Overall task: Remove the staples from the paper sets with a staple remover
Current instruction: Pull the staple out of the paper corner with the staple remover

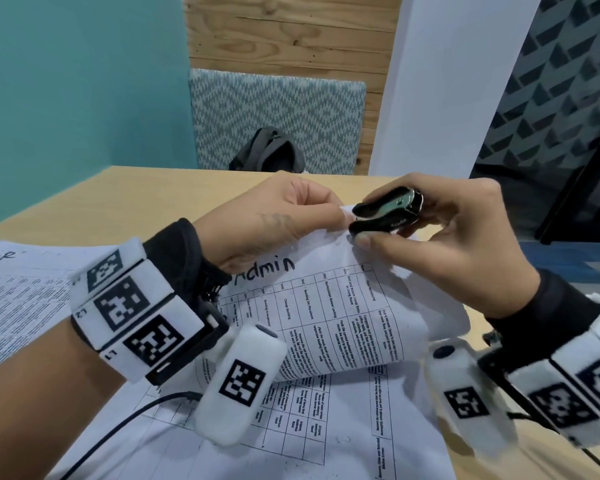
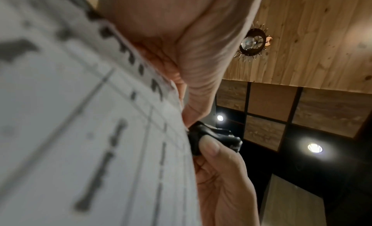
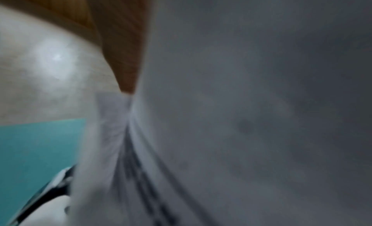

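My left hand point(image 1: 291, 213) pinches the lifted top corner of a stapled paper set point(image 1: 343, 306) marked "Admin", a printed table on white sheets. My right hand point(image 1: 440, 233) grips a black staple remover point(image 1: 385, 211), thumb below and fingers above, its jaws closed over that same corner. The staple itself is hidden. In the left wrist view the remover point(image 2: 213, 137) shows at the paper's edge point(image 2: 100, 134) under my right thumb. The right wrist view is filled by blurred paper point(image 3: 221, 118).
More printed sheets point(image 1: 309, 427) lie flat under the lifted set, and a sheet marked "H-R" point(image 1: 14, 289) lies at the left on the wooden table point(image 1: 118, 192). A black cable point(image 1: 125, 420) crosses the papers. A grey backpack point(image 1: 267, 150) sits on the patterned bench behind.
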Tool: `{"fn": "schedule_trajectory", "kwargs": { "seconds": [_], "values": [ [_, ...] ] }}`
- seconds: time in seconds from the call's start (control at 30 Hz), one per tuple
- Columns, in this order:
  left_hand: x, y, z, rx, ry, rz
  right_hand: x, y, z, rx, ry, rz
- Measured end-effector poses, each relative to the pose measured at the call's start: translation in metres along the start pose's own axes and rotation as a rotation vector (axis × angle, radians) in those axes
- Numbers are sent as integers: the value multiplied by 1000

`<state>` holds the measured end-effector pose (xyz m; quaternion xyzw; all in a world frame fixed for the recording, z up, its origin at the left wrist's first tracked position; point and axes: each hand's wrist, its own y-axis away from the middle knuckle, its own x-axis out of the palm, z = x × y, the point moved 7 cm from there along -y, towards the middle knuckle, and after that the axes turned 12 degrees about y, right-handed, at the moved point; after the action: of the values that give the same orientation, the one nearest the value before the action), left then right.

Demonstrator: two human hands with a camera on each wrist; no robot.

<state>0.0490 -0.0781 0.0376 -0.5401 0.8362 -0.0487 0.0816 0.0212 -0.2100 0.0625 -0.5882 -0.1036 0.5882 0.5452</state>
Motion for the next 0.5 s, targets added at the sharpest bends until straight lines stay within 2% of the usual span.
{"fn": "schedule_trajectory", "kwargs": {
  "seconds": [0.07,0.17,0.27,0.5],
  "values": [
    [4,1,0,-33,85,58,1,-1,-5,54,-92,54],
    [10,4,0,-100,252,141,0,-3,0,5,-122,141],
    [10,5,-2,-94,317,151,-4,-5,4,-21,-158,187],
    [10,5,-6,-8,289,167,-4,-6,-4,98,-440,206]
  ]
}}
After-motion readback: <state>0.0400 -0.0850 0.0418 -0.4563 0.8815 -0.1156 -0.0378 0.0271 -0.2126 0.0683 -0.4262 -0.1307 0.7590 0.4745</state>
